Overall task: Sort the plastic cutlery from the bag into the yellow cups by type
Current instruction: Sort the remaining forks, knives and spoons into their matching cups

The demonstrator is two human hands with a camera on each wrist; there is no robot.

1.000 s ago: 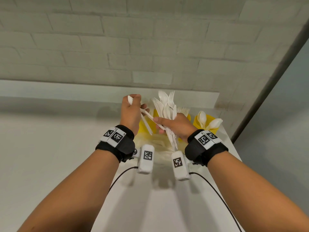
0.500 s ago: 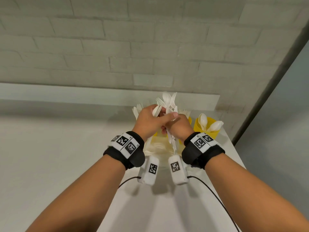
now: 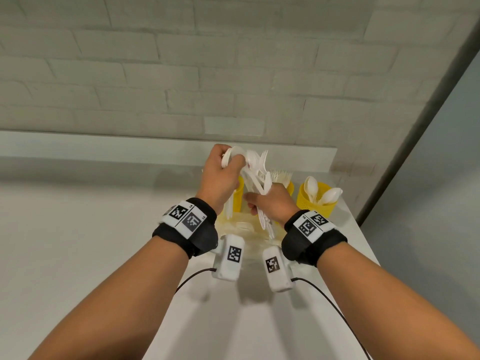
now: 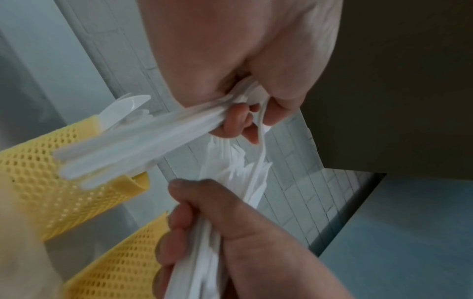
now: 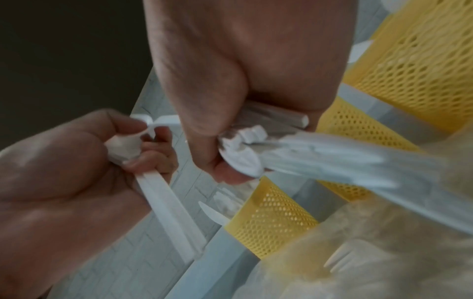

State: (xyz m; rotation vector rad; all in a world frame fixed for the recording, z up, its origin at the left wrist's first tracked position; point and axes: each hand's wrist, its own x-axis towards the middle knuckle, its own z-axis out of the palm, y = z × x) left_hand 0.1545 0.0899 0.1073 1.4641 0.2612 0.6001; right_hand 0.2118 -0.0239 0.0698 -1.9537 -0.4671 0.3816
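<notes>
My right hand (image 3: 259,207) grips a bundle of white plastic cutlery (image 3: 260,170) by the handles, fork and spoon heads fanning upward. My left hand (image 3: 232,163) is just above and left of it, its fingers curled round a few white pieces (image 4: 143,141) and touching the bundle's top. Behind the hands stand three yellow mesh cups: a left cup (image 3: 239,195) mostly hidden, a middle cup (image 3: 290,187) with forks, a right cup (image 3: 317,203) with spoons. The translucent plastic bag (image 3: 240,227) lies under the hands, a fork (image 5: 340,261) inside it.
The cups stand at the far end of a narrow white table (image 3: 259,320), against a pale brick wall (image 3: 207,74) with a ledge. The table's right edge (image 3: 363,242) drops off close beside the spoon cup. Cables trail from the wrist cameras.
My left hand swung right from its spot apart, met the bundle, and has now risen to the bundle's top holding white pieces. The right hand stayed almost still with the bundle.
</notes>
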